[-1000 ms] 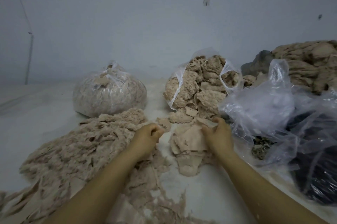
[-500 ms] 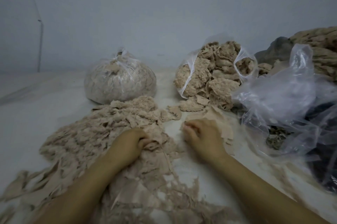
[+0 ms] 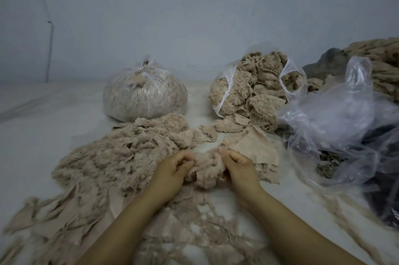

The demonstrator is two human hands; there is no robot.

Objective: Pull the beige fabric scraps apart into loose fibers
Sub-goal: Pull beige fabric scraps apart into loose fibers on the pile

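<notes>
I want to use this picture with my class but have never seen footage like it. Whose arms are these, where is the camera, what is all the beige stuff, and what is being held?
There is no machine here. The camera sits on a person's head and looks down at their own bare arms. The left hand and right hand each pinch one side of a fuzzy beige clump between them. To the left lies a big pile of loosened fibers. Flat beige scraps lie just beyond the right hand. Farther back stand a tied clear bag and an open bag, both holding beige material. Crumpled clear plastic lies on the right.
</notes>
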